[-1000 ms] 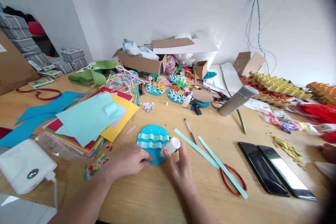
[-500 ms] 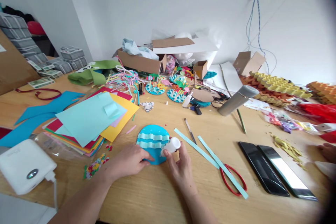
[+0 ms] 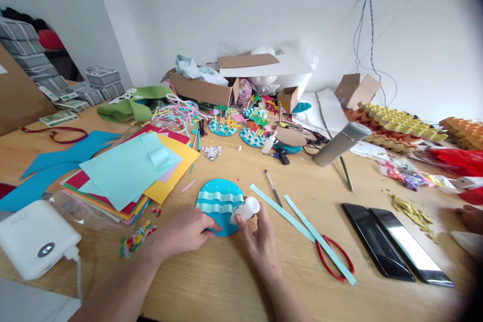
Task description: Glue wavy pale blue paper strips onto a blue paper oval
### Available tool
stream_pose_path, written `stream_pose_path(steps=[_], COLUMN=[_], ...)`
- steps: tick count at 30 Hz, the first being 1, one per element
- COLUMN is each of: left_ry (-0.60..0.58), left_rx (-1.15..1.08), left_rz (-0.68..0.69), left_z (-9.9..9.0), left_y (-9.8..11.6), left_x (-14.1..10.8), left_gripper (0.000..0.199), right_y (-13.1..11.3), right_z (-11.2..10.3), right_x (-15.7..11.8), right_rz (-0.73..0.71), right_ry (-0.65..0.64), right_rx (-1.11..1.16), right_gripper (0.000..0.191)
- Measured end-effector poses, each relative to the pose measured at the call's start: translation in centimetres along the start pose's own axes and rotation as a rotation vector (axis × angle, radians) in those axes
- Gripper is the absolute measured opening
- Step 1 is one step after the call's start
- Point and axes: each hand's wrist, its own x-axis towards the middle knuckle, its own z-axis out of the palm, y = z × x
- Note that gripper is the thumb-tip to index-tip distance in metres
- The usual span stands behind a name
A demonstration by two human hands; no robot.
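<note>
A round blue disc (image 3: 220,187) with two wavy pale-blue strips (image 3: 217,207) across it lies on the table. My left hand (image 3: 190,229) rests at the disc's lower left, its fingertips on the blue surface and nothing visible in its grip. My right hand (image 3: 261,241) is wrapped round a small white bottle (image 3: 247,210), tilted over the disc's lower right; the bottle's tip is hidden. Pale-blue paper strips (image 3: 281,212) lie to the right, one crossing red-handled scissors (image 3: 349,256), with a pen (image 3: 272,187) beside them.
Stacked coloured paper (image 3: 124,171), confetti (image 3: 138,239) and a white device (image 3: 37,239) are on the left. Two phones (image 3: 379,241) and a grey flask (image 3: 341,144) stand or lie on the right. Finished-looking discs (image 3: 222,127) and boxes (image 3: 204,89) sit behind. Another person's hand (image 3: 471,219) shows at the right edge.
</note>
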Motion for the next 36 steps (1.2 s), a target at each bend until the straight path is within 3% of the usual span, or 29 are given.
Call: stream_pose_path(steps=[12, 23, 36], left_ry=[-0.012, -0.027, -0.04], left_rx=[0.007, 0.016, -0.004], left_rz=[-0.015, -0.051, -0.056], left_z=[-0.3, -0.3, -0.5], left_y=[0.2, 0.3, 0.4], left_x=[0.0, 0.0, 0.2], left_gripper=[0.028, 0.028, 0.028], right_y=[0.3, 2.3, 0.9], right_z=[0.1, -0.9, -1.8], right_x=[-0.2, -0.3, 0.2], right_rz=[0.045, 0.107, 0.001], right_ry=[-0.005, 0.218, 0.151], right_rx=[0.054, 0.179, -0.011], right_gripper=[0.025, 0.035, 0.012])
